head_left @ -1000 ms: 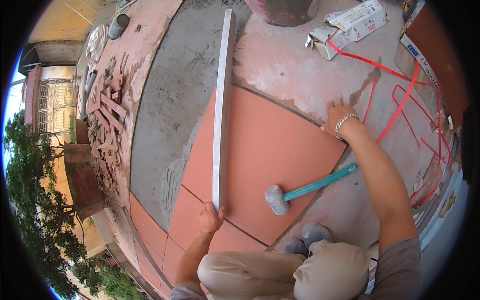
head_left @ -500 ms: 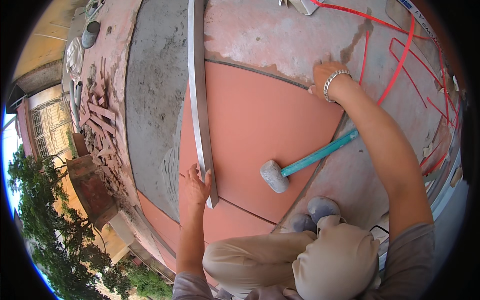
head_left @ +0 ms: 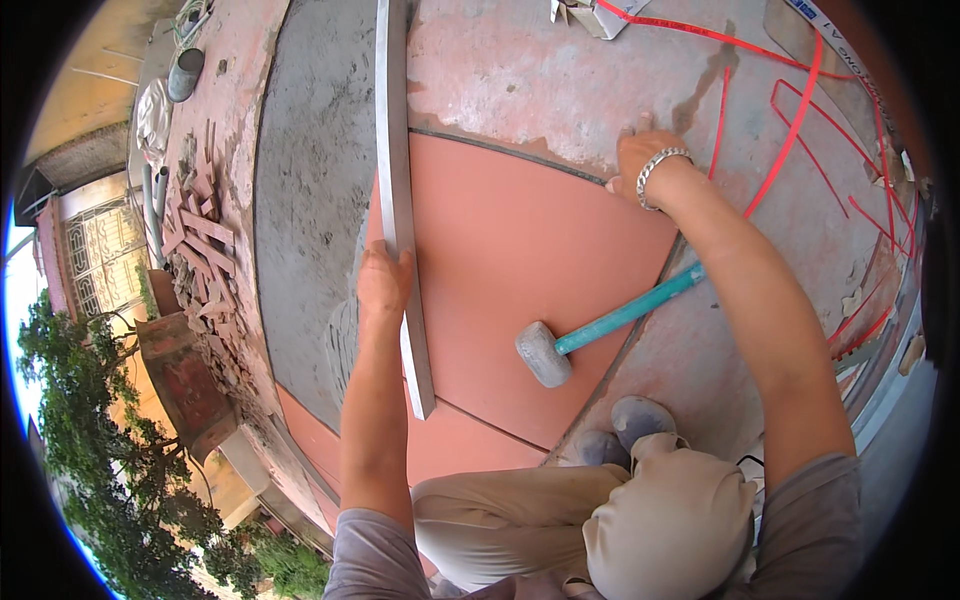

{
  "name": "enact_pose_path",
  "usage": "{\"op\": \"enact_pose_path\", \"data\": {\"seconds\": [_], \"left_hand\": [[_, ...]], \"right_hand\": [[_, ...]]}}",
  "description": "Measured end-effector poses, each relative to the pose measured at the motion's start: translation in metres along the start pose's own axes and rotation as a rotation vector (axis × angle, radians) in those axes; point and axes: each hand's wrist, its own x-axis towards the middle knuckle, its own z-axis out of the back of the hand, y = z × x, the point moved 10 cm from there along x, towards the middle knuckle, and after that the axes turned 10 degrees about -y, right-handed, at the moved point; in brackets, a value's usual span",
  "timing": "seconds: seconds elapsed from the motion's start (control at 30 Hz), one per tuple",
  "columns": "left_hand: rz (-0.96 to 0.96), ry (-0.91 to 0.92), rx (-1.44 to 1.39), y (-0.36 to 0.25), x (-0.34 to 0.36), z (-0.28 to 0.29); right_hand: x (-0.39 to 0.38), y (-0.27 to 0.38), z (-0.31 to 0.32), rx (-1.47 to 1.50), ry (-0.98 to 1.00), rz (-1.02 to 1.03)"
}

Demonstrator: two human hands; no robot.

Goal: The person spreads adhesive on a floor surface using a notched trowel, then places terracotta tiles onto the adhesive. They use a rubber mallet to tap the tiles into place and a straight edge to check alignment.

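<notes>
A long silver metal straightedge bar (head_left: 398,200) lies lengthwise along the left edge of a large reddish tile (head_left: 520,250). My left hand (head_left: 385,283) grips the bar partway along, thumb on top, its other fingers partly hidden on the far side. At the tile's far right corner rests my right hand (head_left: 645,165), a bracelet on its wrist; its fingers are spread and appear to hold nothing. A mallet with a pale head (head_left: 543,354) and teal handle (head_left: 630,310) lies on the tile, its handle reaching over the right edge toward my right forearm.
Wet grey mortar (head_left: 310,150) stretches left of the bar. More reddish tile (head_left: 465,445) lies near my knees. Red strapping bands (head_left: 790,150) tangle over the floor at right. Broken tile pieces (head_left: 205,240) and a grey bucket (head_left: 186,75) stand at the far left.
My left hand has moved forward along the bar, away from its near end, and closed round it. My right hand stays at the tile corner; the mallet still lies on the tile.
</notes>
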Motion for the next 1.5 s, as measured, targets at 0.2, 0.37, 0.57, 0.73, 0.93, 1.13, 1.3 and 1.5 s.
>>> {"op": "enact_pose_path", "data": {"seconds": [0.2, 0.37, 0.57, 0.73, 0.93, 1.13, 1.3, 1.5], "left_hand": [[-0.014, -0.089, -0.022, 0.024, -0.004, 0.008], [0.131, -0.001, -0.006, 0.129, -0.065, 0.019], [0.403, -0.038, -0.033, 0.294, -0.243, 0.015], [0.834, 0.240, 0.058, 0.367, -0.430, -0.013], [1.060, 0.359, 0.040, 0.345, -0.640, -0.046], [1.371, 0.403, -0.146, 0.271, -0.776, -0.094], [1.396, 0.515, -0.152, 0.224, -0.794, -0.114], [1.307, 0.524, -0.160, 0.227, -0.763, -0.127]], "right_hand": [[-0.006, 0.002, 0.001, -0.018, 0.016, 0.021], [-0.011, 0.001, 0.006, -0.003, 0.024, 0.001], [-0.006, 0.000, 0.006, -0.004, 0.038, 0.000], [-0.003, 0.002, 0.004, -0.103, -0.040, 0.042], [0.002, 0.002, -0.006, -0.122, -0.037, 0.067], [0.003, -0.007, -0.010, -0.184, -0.048, 0.076], [-0.004, -0.007, -0.010, -0.056, -0.085, 0.081], [-0.101, 0.073, -0.055, 0.058, -0.186, 0.527]]}}
